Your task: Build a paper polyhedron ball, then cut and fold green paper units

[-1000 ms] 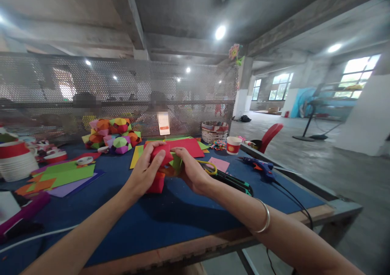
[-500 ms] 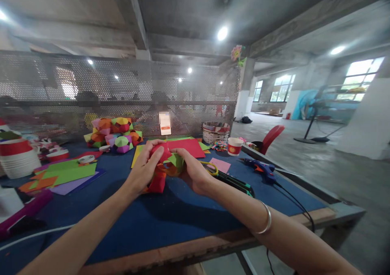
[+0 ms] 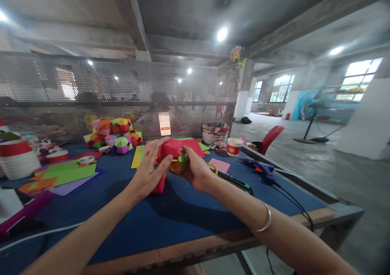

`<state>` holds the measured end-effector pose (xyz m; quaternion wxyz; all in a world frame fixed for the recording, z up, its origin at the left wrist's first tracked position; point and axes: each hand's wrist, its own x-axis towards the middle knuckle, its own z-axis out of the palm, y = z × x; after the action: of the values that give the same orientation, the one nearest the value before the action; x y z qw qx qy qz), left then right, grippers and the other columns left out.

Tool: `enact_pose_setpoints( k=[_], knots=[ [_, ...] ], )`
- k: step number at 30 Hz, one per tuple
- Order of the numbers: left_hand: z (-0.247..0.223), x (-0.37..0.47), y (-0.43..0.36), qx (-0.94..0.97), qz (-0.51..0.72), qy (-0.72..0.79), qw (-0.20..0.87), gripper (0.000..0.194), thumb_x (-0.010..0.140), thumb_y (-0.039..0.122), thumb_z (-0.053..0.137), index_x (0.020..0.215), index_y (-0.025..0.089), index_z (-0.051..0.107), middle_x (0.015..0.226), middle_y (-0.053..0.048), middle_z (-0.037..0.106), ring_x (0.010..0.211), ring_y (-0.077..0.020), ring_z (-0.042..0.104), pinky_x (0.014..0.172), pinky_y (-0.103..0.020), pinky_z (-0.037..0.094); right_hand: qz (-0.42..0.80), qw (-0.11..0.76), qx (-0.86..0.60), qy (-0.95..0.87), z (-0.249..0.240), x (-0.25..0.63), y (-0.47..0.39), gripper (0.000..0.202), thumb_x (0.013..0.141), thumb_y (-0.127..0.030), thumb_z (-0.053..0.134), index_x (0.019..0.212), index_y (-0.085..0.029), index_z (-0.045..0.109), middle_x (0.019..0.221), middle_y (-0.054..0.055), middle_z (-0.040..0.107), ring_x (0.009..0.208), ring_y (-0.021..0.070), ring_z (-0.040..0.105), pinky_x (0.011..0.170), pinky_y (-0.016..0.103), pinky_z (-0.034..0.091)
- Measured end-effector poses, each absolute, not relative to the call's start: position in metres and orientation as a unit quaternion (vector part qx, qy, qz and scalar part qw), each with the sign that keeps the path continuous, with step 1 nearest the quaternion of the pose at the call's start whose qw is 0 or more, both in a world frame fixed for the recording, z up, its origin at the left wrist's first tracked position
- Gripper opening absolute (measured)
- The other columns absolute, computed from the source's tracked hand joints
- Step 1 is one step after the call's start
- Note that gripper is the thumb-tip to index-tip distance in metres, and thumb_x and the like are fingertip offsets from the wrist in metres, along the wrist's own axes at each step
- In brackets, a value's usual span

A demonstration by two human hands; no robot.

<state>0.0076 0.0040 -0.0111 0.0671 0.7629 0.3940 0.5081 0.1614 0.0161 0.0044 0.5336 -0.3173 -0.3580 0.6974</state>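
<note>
Both of my hands are raised over the blue table around a folded paper ball (image 3: 174, 148) in red, green and orange. My left hand (image 3: 149, 168) holds the ball's left side, its fingers along the red paper and its thumb across the front. My right hand (image 3: 196, 170) grips the right side, pinching a green flap. Fingers and paper hide part of the ball. Below it, by my left hand, stands a red folded paper piece (image 3: 159, 185) on the table. Yellow-handled scissors (image 3: 212, 167) lie just beyond my right hand, partly hidden.
A green-black cutter (image 3: 236, 183) and a blue glue gun (image 3: 262, 170) with a cable lie right. Behind are a paper cup (image 3: 234, 147), a basket (image 3: 215, 133), a phone (image 3: 165, 124) and finished paper balls (image 3: 122, 144). Paper sheets (image 3: 71, 172) and stacked cups (image 3: 18, 159) are left.
The ball has turned, so a broader red face now shows on top and less green. My left thumb has moved right and lower, and the left fingers have spread.
</note>
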Motion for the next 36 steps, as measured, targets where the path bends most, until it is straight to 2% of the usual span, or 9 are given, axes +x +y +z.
enact_pose_setpoints(
  k=[5, 7, 11, 15, 17, 22, 25, 28, 36],
  knots=[
    [-0.024, 0.010, 0.008, 0.769, 0.502, 0.390, 0.060, 0.094, 0.075, 0.051, 0.080, 0.150, 0.032, 0.027, 0.151, -0.013, 0.037, 0.139, -0.0349, 0.045, 0.109, -0.058, 0.046, 0.709, 0.526, -0.315, -0.348, 0.005, 0.161, 0.016, 0.028, 0.102, -0.031, 0.043, 0.088, -0.020, 0.065, 0.076, 0.000, 0.069, 0.062, 0.0122, 0.065, 0.061, 0.023, 0.053],
    [-0.028, 0.010, 0.008, 0.763, 0.521, 0.383, 0.016, 0.100, 0.073, 0.049, 0.082, 0.151, 0.031, 0.022, 0.153, -0.015, 0.034, 0.139, -0.0359, 0.044, 0.109, -0.058, 0.046, 0.713, 0.524, -0.312, -0.346, 0.005, 0.162, 0.016, 0.029, 0.102, -0.031, 0.042, 0.090, -0.020, 0.065, 0.077, 0.001, 0.070, 0.063, 0.0132, 0.066, 0.062, 0.024, 0.054],
    [-0.023, 0.009, 0.001, 0.742, 0.556, 0.355, -0.117, 0.079, 0.078, 0.048, 0.081, 0.140, 0.030, 0.036, 0.144, -0.012, 0.043, 0.138, -0.0334, 0.045, 0.107, -0.053, 0.049, 0.723, 0.518, -0.308, -0.339, 0.005, 0.167, 0.021, 0.027, 0.101, -0.033, 0.045, 0.088, -0.019, 0.064, 0.073, 0.001, 0.068, 0.060, 0.0142, 0.065, 0.059, 0.026, 0.053],
    [-0.018, 0.011, -0.003, 0.707, 0.590, 0.366, -0.131, 0.048, 0.081, 0.048, 0.078, 0.113, 0.025, 0.051, 0.113, -0.006, 0.057, 0.108, -0.0259, 0.061, 0.093, -0.045, 0.056, 0.724, 0.530, -0.294, -0.328, 0.010, 0.175, 0.031, 0.027, 0.102, -0.036, 0.044, 0.089, -0.020, 0.062, 0.077, 0.002, 0.070, 0.059, 0.0140, 0.064, 0.056, 0.026, 0.052],
    [-0.023, 0.014, 0.000, 0.700, 0.600, 0.382, -0.069, 0.050, 0.080, 0.050, 0.079, 0.113, 0.025, 0.051, 0.111, -0.005, 0.057, 0.105, -0.0252, 0.062, 0.090, -0.045, 0.057, 0.725, 0.537, -0.286, -0.323, 0.014, 0.177, 0.032, 0.028, 0.103, -0.035, 0.041, 0.090, -0.021, 0.062, 0.080, 0.003, 0.071, 0.063, 0.0145, 0.066, 0.059, 0.027, 0.054],
    [-0.041, 0.023, 0.011, 0.718, 0.584, 0.367, 0.093, 0.089, 0.074, 0.054, 0.082, 0.143, 0.027, 0.033, 0.145, -0.015, 0.046, 0.134, -0.0323, 0.053, 0.108, -0.054, 0.049, 0.731, 0.538, -0.274, -0.319, 0.016, 0.172, 0.022, 0.032, 0.103, -0.036, 0.038, 0.089, -0.021, 0.064, 0.083, 0.003, 0.073, 0.071, 0.0162, 0.069, 0.070, 0.032, 0.059],
    [-0.042, 0.027, 0.012, 0.726, 0.567, 0.365, 0.132, 0.101, 0.073, 0.055, 0.082, 0.150, 0.027, 0.023, 0.153, -0.020, 0.039, 0.137, -0.0346, 0.051, 0.112, -0.056, 0.044, 0.737, 0.527, -0.278, -0.320, 0.014, 0.165, 0.014, 0.038, 0.103, -0.034, 0.035, 0.089, -0.020, 0.066, 0.084, 0.004, 0.074, 0.071, 0.0163, 0.070, 0.068, 0.031, 0.059],
    [-0.039, 0.028, 0.011, 0.736, 0.554, 0.366, 0.132, 0.098, 0.076, 0.054, 0.079, 0.151, 0.025, 0.023, 0.154, -0.021, 0.038, 0.138, -0.0354, 0.050, 0.113, -0.056, 0.043, 0.739, 0.521, -0.274, -0.328, 0.013, 0.162, 0.009, 0.037, 0.102, -0.030, 0.035, 0.091, -0.020, 0.069, 0.085, 0.004, 0.074, 0.074, 0.0155, 0.071, 0.065, 0.026, 0.057],
    [-0.033, 0.025, 0.010, 0.732, 0.556, 0.379, 0.111, 0.079, 0.079, 0.054, 0.076, 0.142, 0.023, 0.038, 0.143, -0.018, 0.050, 0.133, -0.0345, 0.054, 0.112, -0.057, 0.042, 0.693, 0.521, -0.291, -0.404, 0.009, 0.162, 0.008, 0.034, 0.097, -0.025, 0.036, 0.095, -0.020, 0.070, 0.090, 0.004, 0.073, 0.079, 0.0140, 0.069, 0.073, 0.024, 0.054]
  ],
)
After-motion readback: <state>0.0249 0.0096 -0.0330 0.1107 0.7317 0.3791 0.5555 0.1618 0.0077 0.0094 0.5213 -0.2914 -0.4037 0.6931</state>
